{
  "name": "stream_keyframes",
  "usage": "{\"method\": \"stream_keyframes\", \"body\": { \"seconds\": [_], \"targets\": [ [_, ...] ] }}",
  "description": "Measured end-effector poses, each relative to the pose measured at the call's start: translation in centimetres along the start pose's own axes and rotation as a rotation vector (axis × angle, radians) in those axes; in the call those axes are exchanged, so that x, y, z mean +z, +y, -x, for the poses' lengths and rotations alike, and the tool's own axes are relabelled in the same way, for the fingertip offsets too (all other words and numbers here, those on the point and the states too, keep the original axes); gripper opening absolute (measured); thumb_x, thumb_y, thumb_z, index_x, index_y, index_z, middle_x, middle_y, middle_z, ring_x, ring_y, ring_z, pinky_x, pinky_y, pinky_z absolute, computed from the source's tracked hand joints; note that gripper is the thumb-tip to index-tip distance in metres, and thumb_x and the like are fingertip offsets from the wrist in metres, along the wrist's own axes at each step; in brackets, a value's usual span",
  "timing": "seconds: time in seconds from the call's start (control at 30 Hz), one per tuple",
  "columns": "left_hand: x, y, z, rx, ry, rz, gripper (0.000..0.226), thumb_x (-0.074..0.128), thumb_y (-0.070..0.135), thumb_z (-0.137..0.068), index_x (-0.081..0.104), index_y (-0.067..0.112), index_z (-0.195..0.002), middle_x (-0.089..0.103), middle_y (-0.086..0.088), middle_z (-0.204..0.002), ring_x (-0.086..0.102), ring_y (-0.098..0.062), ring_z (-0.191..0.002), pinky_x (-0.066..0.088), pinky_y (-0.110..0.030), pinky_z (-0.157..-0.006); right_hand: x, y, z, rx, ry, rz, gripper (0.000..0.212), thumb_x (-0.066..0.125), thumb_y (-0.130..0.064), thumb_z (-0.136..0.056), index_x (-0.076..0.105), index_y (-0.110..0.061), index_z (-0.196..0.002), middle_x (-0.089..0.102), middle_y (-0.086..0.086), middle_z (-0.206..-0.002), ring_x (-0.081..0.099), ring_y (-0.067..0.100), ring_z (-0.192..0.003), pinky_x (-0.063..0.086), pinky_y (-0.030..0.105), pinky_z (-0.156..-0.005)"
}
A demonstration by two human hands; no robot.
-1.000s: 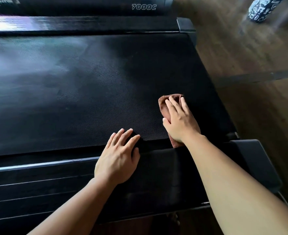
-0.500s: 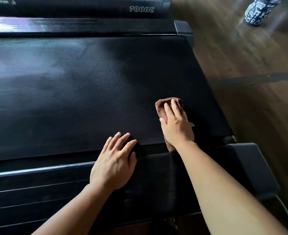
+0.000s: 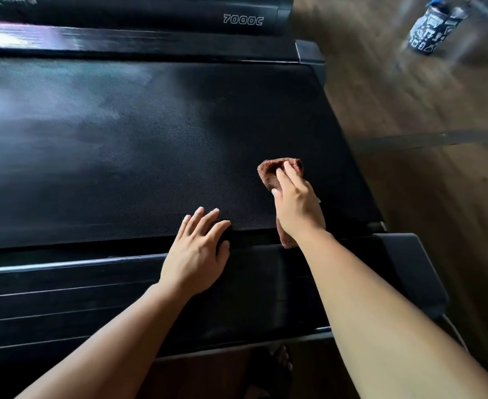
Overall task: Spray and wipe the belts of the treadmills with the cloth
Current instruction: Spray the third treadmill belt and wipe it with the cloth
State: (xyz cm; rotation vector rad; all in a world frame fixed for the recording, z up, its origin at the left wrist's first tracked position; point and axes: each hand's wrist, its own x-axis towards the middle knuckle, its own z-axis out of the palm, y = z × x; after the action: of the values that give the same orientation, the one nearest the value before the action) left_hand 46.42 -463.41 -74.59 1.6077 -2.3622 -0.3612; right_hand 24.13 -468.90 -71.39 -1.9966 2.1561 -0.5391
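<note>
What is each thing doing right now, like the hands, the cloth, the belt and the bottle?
right hand: fingers straight, pressing the cloth flat.
cloth: bunched, lying on the belt under the right hand.
left hand: open, resting flat on the belt's near edge.
belt: hazy sheen on the left, dark near the cloth.
bottle: on the floor, untouched, blurred.
</note>
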Motion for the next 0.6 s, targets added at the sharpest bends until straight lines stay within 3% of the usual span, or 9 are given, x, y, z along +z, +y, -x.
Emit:
{"method": "stream_keyframes", "body": {
  "seconds": [0.17, 0.27, 0.43, 0.6],
  "targets": [
    [-2.0, -0.3, 0.6, -0.065, -0.046, 0.039, 0.056, 0.041, 0.035, -0.089, 0.055, 0.022, -0.142, 0.045, -0.007, -0.154, 0.029, -0.035, -0.148, 0.022, -0.050, -0.121, -2.4, -2.0, 1.0, -0.051, -0.016, -0.070, 0.049, 0.059, -0.019, -0.097, 0.049, -0.010, -0.144, 0.033, 0.004, -0.159, 0.047, 0.035, -0.131, 0.040, 0.047, -0.110],
    [-3.9, -0.5, 1.4, -0.095, -0.062, 0.081, 0.059, 0.040, 0.035, -0.087, 0.054, 0.019, -0.142, 0.048, -0.007, -0.151, 0.032, -0.035, -0.147, 0.026, -0.048, -0.121, -3.6, -3.7, 1.8, -0.082, -0.018, -0.096, 0.049, 0.060, -0.019, -0.097, 0.049, -0.013, -0.145, 0.033, 0.001, -0.159, 0.046, 0.033, -0.131, 0.042, 0.050, -0.107],
    [-8.2, -0.8, 3.5, -0.153, -0.018, 0.074, 0.042, 0.057, 0.023, -0.095, 0.059, 0.019, -0.136, 0.058, -0.002, -0.138, 0.047, -0.027, -0.132, 0.036, -0.034, -0.111, -5.2, -7.4, 3.6, -0.140, 0.002, -0.138, 0.049, 0.059, -0.019, -0.098, 0.048, -0.013, -0.145, 0.032, 0.001, -0.160, 0.044, 0.031, -0.134, 0.040, 0.047, -0.110],
    [-12.8, -0.8, 6.0, -0.221, 0.051, 0.032, 0.035, 0.056, 0.023, -0.096, 0.060, 0.022, -0.131, 0.062, -0.003, -0.126, 0.053, -0.029, -0.117, 0.044, -0.037, -0.101, -7.1, -11.7, 6.2, -0.217, 0.022, -0.194, 0.049, 0.059, -0.018, -0.097, 0.049, -0.012, -0.145, 0.034, 0.004, -0.159, 0.045, 0.033, -0.133, 0.041, 0.048, -0.109]
  ]
}}
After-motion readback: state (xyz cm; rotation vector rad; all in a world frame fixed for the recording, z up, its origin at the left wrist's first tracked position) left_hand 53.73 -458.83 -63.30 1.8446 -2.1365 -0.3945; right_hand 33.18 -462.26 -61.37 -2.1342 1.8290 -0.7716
